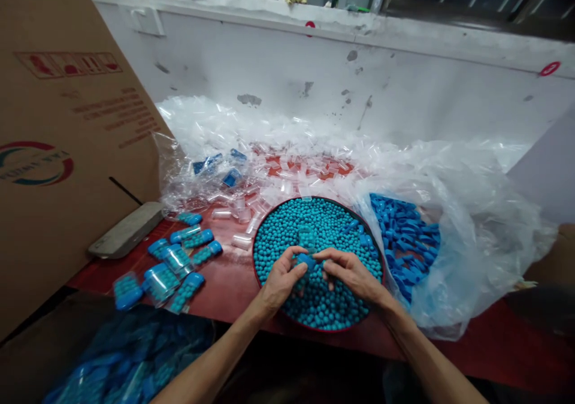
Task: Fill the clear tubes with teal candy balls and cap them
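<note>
Over a round tub (257,263) of teal beads (332,308), my two hands meet at a small clear container (308,238) with teal beads inside and a blue cap (306,261) at its near end. My left hand (279,277) pinches it at the cap with thumb and forefinger. From the other side, my right hand (353,272) has its fingers bent against the same end. The fingers partly hide the cap, so how firmly it sits cannot be seen. A few loose blue caps (366,242) lie on the beads at the tub's right side.
Filled containers with blue caps (177,260) lie left of the tub on the red table (224,290). Clear empty tubes (242,240) are scattered behind. A plastic bag (458,272) of blue caps (404,236) is at right. A cardboard box (76,152) stands left, beside a grey block (128,230).
</note>
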Demonstrator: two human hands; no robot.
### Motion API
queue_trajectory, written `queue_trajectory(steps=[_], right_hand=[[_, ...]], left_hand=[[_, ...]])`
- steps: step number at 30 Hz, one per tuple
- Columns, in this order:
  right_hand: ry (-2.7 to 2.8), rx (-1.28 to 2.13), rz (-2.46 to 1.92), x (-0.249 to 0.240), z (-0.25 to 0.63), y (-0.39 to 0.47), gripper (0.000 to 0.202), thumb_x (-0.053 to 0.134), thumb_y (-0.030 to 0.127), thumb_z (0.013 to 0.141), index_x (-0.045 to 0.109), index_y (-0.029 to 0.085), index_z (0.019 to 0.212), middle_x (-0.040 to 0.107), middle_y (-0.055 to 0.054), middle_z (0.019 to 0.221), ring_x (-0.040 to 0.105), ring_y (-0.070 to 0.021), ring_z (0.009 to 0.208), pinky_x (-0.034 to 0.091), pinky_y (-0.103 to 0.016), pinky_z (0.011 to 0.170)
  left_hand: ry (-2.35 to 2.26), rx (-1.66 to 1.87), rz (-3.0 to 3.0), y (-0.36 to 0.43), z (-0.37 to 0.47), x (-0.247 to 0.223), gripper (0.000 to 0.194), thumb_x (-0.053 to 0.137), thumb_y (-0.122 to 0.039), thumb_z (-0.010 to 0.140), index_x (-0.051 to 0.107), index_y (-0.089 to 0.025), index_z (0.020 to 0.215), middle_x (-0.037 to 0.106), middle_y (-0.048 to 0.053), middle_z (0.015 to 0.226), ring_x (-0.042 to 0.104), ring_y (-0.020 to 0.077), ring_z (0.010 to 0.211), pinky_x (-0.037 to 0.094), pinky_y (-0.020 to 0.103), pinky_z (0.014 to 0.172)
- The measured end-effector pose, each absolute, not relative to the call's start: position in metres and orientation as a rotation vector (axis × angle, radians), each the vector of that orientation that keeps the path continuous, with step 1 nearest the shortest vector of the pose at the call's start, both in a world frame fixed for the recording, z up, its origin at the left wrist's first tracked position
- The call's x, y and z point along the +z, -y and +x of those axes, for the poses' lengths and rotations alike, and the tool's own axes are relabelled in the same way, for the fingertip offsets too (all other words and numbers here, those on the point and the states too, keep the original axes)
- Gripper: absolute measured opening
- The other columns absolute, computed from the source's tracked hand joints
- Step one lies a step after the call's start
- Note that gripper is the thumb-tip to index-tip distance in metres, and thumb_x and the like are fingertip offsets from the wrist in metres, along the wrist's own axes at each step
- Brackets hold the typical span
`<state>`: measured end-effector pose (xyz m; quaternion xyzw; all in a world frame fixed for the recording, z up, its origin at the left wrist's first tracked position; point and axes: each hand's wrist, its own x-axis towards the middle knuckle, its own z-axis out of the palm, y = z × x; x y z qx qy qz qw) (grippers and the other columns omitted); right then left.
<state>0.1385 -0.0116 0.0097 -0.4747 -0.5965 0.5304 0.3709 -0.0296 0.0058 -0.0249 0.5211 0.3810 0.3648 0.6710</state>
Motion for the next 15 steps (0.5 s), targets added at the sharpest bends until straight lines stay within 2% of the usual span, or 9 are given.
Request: queue_trajectory(steps=[2, 5, 8, 10, 12, 14, 15], right_hand=[[1.337, 1.416, -1.215, 0.011, 0.138, 0.010, 0.036, 0.052, 0.030, 0.074, 0.053, 0.017, 0.108, 0.058, 0.000, 0.078, 0.053, -0.0092, 0.052, 0.048, -0.025, 0.049], [1.277, 1.258, -1.254, 0.011, 0.129, 0.008, 0.046, 0.051, 0.029, 0.075, 0.044, 0.018, 0.118, 0.059, -0.002, 0.086, 0.056, -0.0107, 0.056, 0.050, -0.028, 0.055], [1.632, 0.951, -1.259, 0.015, 0.119, 0.013, 0.035, 0.041, 0.026, 0.082, 0.049, 0.019, 0.116, 0.059, -0.005, 0.098, 0.057, -0.0161, 0.084, 0.046, -0.033, 0.079], [1.886, 0.803, -1.243, 0.018, 0.116, 0.020, 0.039, 0.042, 0.028, 0.082, 0.044, 0.019, 0.120, 0.054, -0.008, 0.111, 0.048, -0.0197, 0.105, 0.039, -0.035, 0.089], [2.059, 0.738, -1.244, 0.018, 0.114, 0.027, 0.063, 0.054, 0.036, 0.075, 0.030, 0.015, 0.129, 0.043, -0.014, 0.123, 0.041, -0.0248, 0.113, 0.038, -0.038, 0.090], [2.146, 0.675, -1.270, 0.013, 0.113, 0.033, 0.088, 0.064, 0.041, 0.065, 0.018, 0.010, 0.133, 0.037, -0.019, 0.125, 0.041, -0.0290, 0.112, 0.041, -0.040, 0.086], [2.155, 0.626, -1.291, 0.010, 0.113, 0.035, 0.091, 0.065, 0.040, 0.063, 0.016, 0.009, 0.133, 0.038, -0.020, 0.123, 0.043, -0.0297, 0.109, 0.042, -0.041, 0.083]], left_hand=[[-0.834, 0.793, 1.186, -0.006, -0.031, -0.022, 0.034, 0.051, -0.040, 0.075, 0.041, -0.022, 0.101, 0.043, -0.008, 0.057, 0.039, 0.0031, 0.036, 0.031, 0.013, 0.033], [-0.865, 0.783, 1.235, -0.005, -0.030, -0.016, 0.036, 0.050, -0.039, 0.075, 0.041, -0.022, 0.105, 0.050, -0.006, 0.065, 0.043, 0.0044, 0.042, 0.037, 0.016, 0.039], [-0.945, 0.920, 1.364, -0.001, -0.029, -0.012, 0.039, 0.051, -0.034, 0.076, 0.042, -0.022, 0.112, 0.058, 0.002, 0.092, 0.056, 0.0134, 0.076, 0.046, 0.024, 0.068], [-0.986, 1.005, 1.400, 0.001, -0.027, -0.012, 0.042, 0.051, -0.032, 0.076, 0.042, -0.021, 0.115, 0.053, 0.004, 0.112, 0.049, 0.0183, 0.103, 0.038, 0.029, 0.089], [-0.990, 0.997, 1.361, 0.003, -0.026, -0.011, 0.045, 0.051, -0.031, 0.076, 0.040, -0.020, 0.118, 0.047, 0.005, 0.121, 0.041, 0.0191, 0.113, 0.030, 0.030, 0.097], [-0.951, 0.943, 1.317, 0.004, -0.025, -0.009, 0.045, 0.051, -0.031, 0.076, 0.039, -0.018, 0.117, 0.049, 0.005, 0.120, 0.043, 0.0186, 0.111, 0.031, 0.030, 0.096], [-0.924, 0.913, 1.309, 0.004, -0.024, -0.008, 0.043, 0.051, -0.030, 0.075, 0.040, -0.017, 0.115, 0.052, 0.005, 0.114, 0.046, 0.0181, 0.106, 0.033, 0.029, 0.094]])
